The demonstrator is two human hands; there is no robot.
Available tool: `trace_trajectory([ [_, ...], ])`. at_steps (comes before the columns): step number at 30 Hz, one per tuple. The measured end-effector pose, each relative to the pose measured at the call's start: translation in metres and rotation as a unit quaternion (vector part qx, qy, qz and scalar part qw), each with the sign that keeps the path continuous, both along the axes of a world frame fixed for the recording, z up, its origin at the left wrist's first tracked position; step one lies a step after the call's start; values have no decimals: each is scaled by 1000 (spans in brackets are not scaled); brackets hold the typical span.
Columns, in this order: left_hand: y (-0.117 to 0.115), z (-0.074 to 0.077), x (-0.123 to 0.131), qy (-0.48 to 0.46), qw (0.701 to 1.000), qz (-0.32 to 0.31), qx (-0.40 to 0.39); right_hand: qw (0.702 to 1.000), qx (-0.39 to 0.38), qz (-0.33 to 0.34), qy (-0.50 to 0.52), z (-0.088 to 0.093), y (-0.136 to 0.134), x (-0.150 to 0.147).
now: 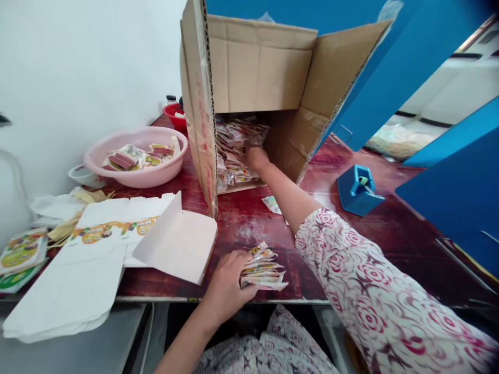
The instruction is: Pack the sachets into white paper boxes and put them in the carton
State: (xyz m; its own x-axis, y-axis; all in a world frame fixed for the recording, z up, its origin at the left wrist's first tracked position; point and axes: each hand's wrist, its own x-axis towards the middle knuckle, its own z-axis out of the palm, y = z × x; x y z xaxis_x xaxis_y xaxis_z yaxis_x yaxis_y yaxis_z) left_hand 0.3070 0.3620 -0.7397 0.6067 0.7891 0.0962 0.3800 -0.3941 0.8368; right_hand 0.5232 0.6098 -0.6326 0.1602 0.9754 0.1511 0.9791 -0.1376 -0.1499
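My left hand is closed around a stack of small printed packets, resting at the table's front edge. Deep in an open cardboard box, which lies with its mouth facing me, is my right hand. It touches a heap of similar small packets; its fingers are mostly hidden among them, so I cannot tell if it grips any. One loose packet lies on the table just outside the box, beside my right forearm.
Flat white printed cartons lie stacked at the left, overhanging the edge. Behind them stand a pink basin holding packets and small boxes, a white bowl and a red basin. A blue tape dispenser sits to the right.
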Motion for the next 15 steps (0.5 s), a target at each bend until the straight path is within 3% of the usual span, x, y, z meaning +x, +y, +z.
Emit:
trace_trajectory([
  [4,0,2,-1,3,1000,-1,-2,1000,14,7,2,-5,-11,-2],
  [8,-1,5,-2,-1,1000,-3,-2,993,41,35,101,-20,-40,4],
  [13,0,7,-3,-12,1000,-2,8,922,50,41,383,-45,-96,8],
  [15,0,9,-3,-13,1000,-4,8,906,9,92,414,-50,-126,4],
])
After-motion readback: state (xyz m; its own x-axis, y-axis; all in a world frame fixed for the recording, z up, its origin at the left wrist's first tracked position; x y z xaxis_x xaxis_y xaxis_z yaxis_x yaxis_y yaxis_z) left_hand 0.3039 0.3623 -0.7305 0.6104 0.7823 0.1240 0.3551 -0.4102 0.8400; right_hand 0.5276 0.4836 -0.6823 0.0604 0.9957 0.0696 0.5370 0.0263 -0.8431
